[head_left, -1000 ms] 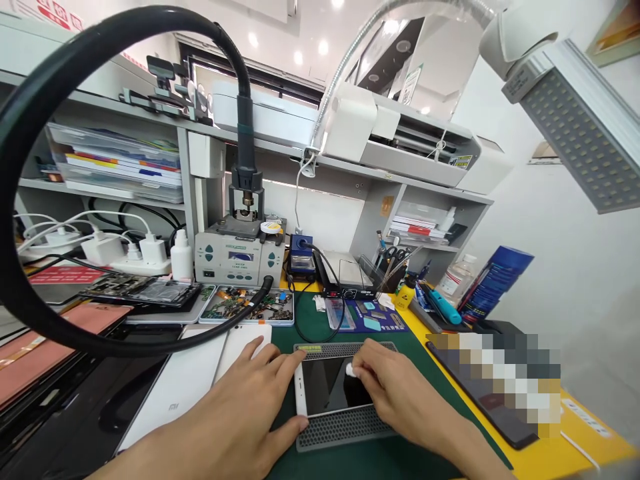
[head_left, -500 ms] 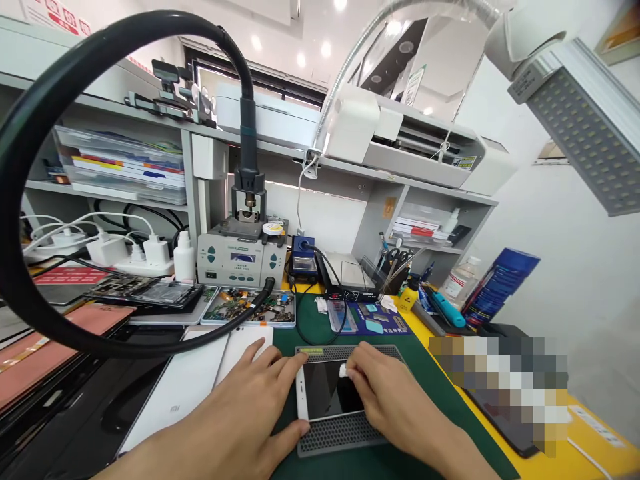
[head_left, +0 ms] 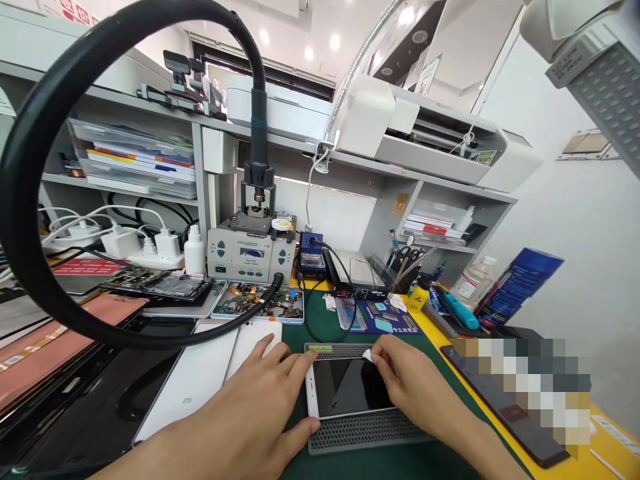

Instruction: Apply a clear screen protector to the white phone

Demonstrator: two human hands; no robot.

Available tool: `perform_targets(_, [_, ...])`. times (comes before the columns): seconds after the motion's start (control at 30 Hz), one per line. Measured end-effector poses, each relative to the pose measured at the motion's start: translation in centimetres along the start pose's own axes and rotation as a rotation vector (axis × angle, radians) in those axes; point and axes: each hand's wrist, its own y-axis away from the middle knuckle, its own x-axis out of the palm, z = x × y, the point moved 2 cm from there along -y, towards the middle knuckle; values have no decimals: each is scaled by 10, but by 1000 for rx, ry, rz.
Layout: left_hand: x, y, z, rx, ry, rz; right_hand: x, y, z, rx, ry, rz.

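A white-framed smartphone (head_left: 345,387) with a black, glossy screen lies face up on a grey honeycomb-patterned pad (head_left: 363,430). My left hand (head_left: 265,393) steadies its left end, forefinger at the far corner and thumb at the near corner, the other fingers spread to the left. Pinched in the fingertips of my right hand (head_left: 410,377) is a small wad of white tissue (head_left: 369,355), at the phone's far long edge. That hand covers the phone's right end.
A thick black hose (head_left: 20,173) loops over the left side. White phone panels (head_left: 187,393) lie left of the green mat (head_left: 320,323). Behind are a parts tray (head_left: 257,303) and a grey hot-air station (head_left: 250,253). A dark phone (head_left: 510,407) lies to the right.
My right hand has slid the tissue away from me and rightward, from the screen to its far edge. My left hand keeps its place on the phone. The camera view has shifted slightly.
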Motion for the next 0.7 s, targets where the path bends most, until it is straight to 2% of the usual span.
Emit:
perform_targets(0.2, [3,-1,2,7,-16,-12,9,25,32,-83,-21,49])
perform_targets(0.33, [5,-1,5,22,-6,-60,8,46,46,-141,-240,168])
perform_targets(0.4, [6,0,6,27,-3,-89,1,49,40,-73,-355,117])
perform_targets(0.43, [6,0,6,30,0,-99,-4,48,33,-14,-383,49])
perform_targets(0.53, [6,1,6,36,-3,-112,-13,41,7,120,-388,-46])
perform_targets(0.7, [4,1,4,36,-23,-88,-8,24,-15,118,-232,-62])
